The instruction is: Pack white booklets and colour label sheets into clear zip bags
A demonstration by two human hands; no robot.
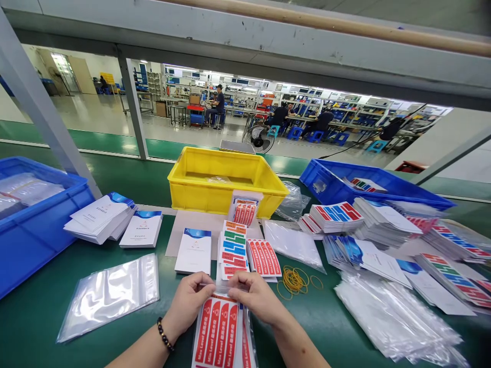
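My left hand and my right hand are both closed in a pinch on the top edge of a clear plastic bag at the near edge of the green table. Inside the bag shows a red sticker sheet with white lettering. Just beyond my fingers lie a sheet of coloured label stickers, a red sticker sheet and a white-and-blue booklet. A bead bracelet sits on my left wrist.
A yellow bin stands at the middle back, with blue bins at the left and right. Booklet stacks, empty clear bags, rubber bands and sticker stacks surround my hands. People work at distant benches.
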